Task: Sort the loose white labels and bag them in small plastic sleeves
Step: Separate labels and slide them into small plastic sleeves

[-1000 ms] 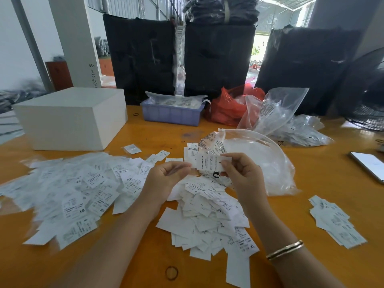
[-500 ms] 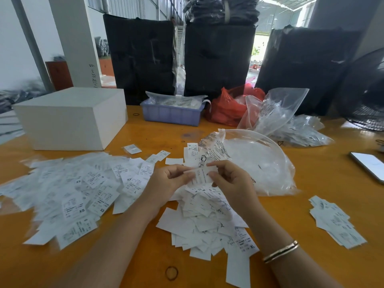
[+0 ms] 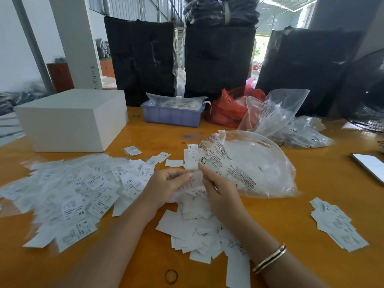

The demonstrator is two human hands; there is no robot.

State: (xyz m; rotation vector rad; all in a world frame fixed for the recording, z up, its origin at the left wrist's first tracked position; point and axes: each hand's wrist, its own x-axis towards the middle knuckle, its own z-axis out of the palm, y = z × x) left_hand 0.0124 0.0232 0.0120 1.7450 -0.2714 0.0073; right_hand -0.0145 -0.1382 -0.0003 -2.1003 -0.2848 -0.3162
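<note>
A single head-worn wide-angle camera looks forward and down, close over the orange table (image 3: pixel 291 215) (edges visibly bowed), with black wrapped bales (image 3: pixel 218 59) standing far beyond it.

Orange table (image 3: pixel 311 204) — labels (image 3: pixel 72 196), white box (image 3: pixel 72 119), phone (image 3: pixel 369 166).

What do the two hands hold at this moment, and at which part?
Both the left hand and right hand pinch one small white paper label, blurred, by its opposite side edges.
</note>
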